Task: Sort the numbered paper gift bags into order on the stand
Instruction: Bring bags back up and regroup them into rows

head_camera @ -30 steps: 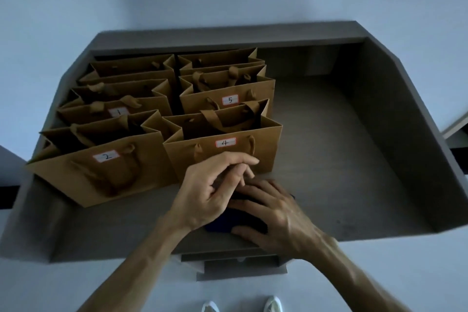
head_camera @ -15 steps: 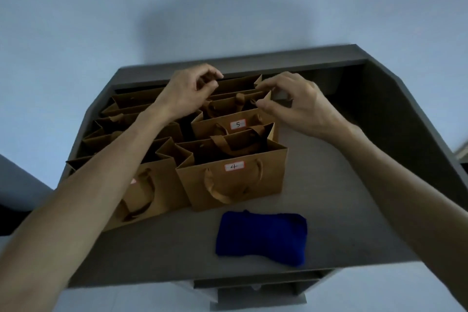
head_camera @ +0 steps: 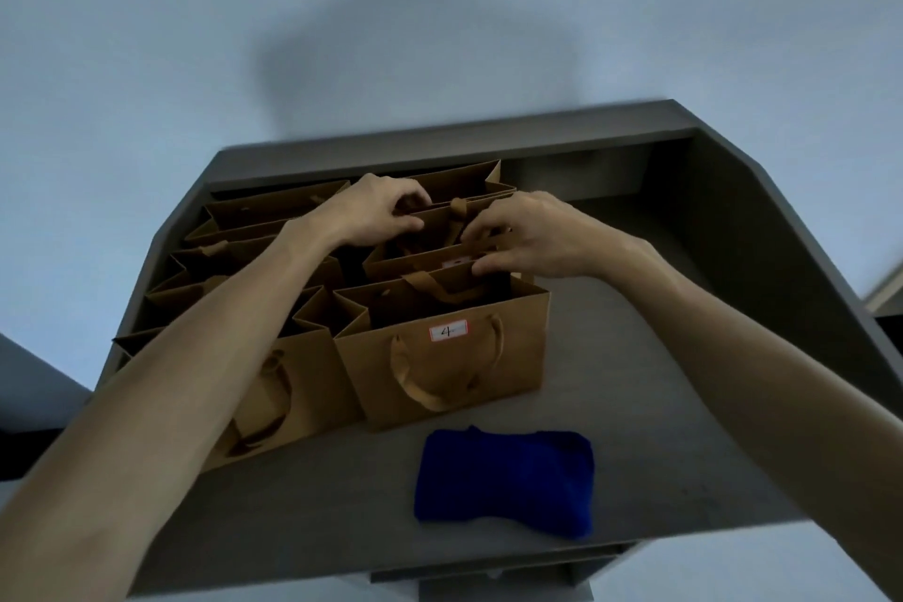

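My left hand (head_camera: pixel 376 210) and right hand (head_camera: pixel 532 235) pinch the rim of the second bag (head_camera: pixel 440 230) behind bag 4 (head_camera: pixel 440 357), fingers curled; I'd lift straight up, clear of neighbours.

White red-edged label (head_camera: pixel 448 332) on the front bag (head_camera: pixel 442 357) read "4". Label (head_camera: pixel 457 262) on the bag behind (head_camera: pixel 415 259) was mostly hidden by the right hand (head_camera: pixel 532 235), unreadable. No other text was legible.
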